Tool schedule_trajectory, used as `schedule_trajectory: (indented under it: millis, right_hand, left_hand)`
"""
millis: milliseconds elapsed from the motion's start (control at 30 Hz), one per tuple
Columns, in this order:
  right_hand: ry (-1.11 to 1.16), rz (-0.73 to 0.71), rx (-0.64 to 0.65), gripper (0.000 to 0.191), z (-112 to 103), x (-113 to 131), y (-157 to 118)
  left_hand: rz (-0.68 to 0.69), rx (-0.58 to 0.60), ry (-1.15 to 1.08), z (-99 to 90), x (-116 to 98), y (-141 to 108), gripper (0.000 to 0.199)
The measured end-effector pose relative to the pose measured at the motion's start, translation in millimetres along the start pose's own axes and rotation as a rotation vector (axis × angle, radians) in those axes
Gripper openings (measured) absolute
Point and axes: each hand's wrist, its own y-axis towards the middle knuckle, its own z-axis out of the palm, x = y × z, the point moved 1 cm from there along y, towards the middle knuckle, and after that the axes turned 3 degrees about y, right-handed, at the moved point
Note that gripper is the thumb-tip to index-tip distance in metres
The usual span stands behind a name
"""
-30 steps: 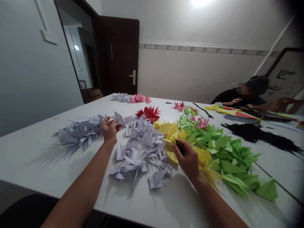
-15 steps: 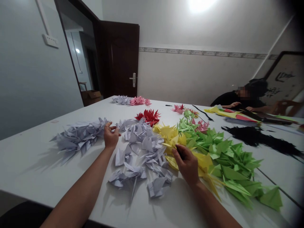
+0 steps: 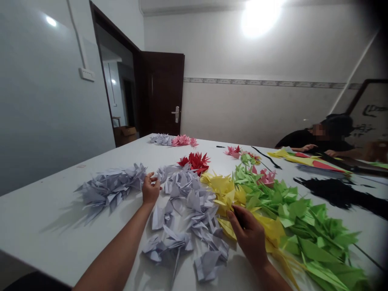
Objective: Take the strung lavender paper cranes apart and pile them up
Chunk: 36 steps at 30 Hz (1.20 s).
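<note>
My left hand (image 3: pixel 150 188) is beside the near end of a bunch of white origami cranes (image 3: pixel 110 186), its fingers apart and slightly curled. To its right lies a looser group of white folded cranes (image 3: pixel 197 202) on the white table (image 3: pixel 57 202). Thumb and forefinger of my right hand (image 3: pixel 247 232) are pinched together against the yellow paper cranes (image 3: pixel 222 184); whatever sits between the fingertips is too small to make out. Green paper cranes (image 3: pixel 297 212) spread out right of that hand. A red cluster (image 3: pixel 194 162) of folded paper lies behind the white and yellow ones.
Farther back are pink paper cranes (image 3: pixel 181 140) and a small pink and green group (image 3: pixel 249 158). Black thread or cord (image 3: pixel 336 194) lies in a heap on the right. Across the table a person (image 3: pixel 321 137) bends over coloured paper sheets (image 3: pixel 312 161).
The camera view has tilted, so everything appears lower and slightly farther right. Both hands keep nearly the same place among the paper cranes.
</note>
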Motion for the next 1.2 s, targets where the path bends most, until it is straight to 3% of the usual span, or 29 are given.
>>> schedule_trajectory:
  millis: [267, 1200]
  right_hand:
    - [0.043, -0.017, 0.084, 0.022, 1, 2, -2]
    - [0.117, 0.066, 0.127, 0.022, 4, 8, -1]
  left_hand:
    - [-0.033, 0.037, 0.019, 3.3, 8, 4, 0.037]
    - [-0.096, 0.075, 0.023, 3.2, 14, 9, 0.038]
